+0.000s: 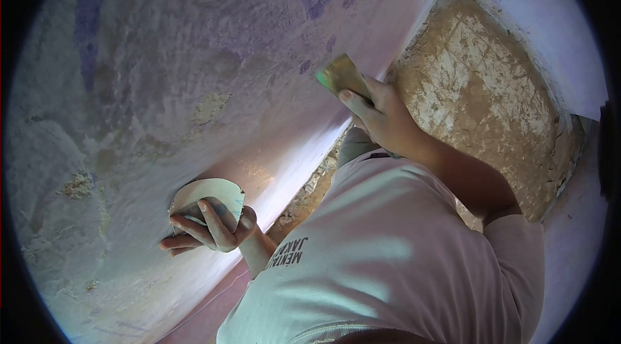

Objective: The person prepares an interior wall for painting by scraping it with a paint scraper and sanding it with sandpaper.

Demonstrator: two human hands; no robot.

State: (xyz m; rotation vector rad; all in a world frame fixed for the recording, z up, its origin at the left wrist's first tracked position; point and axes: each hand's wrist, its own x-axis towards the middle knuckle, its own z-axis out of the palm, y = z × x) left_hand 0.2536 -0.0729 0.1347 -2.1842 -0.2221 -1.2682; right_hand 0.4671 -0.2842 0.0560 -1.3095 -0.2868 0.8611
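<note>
My left hand [217, 231], at the lower left beside the wall, is wrapped under a pale, round-edged piece [208, 190] like a cut bowl, with a darker grey patch inside it. My right hand [381, 111] is higher up and to the right, its fingers closed on a flat rectangular scraper [346, 77]. The scraper's greenish edge points toward the wall [259, 98]; whether it touches the wall I cannot tell. The wall is patchy grey and purple, with rough tan spots at its left and middle.
Below my right arm lies a brown floor [479, 85] with whitish smears and crumbling edges. A pale violet wall [537, 14] borders it on the right. My light shirt [388, 247] fills the lower middle. Debris [304, 201] lies along the foot of the patchy wall.
</note>
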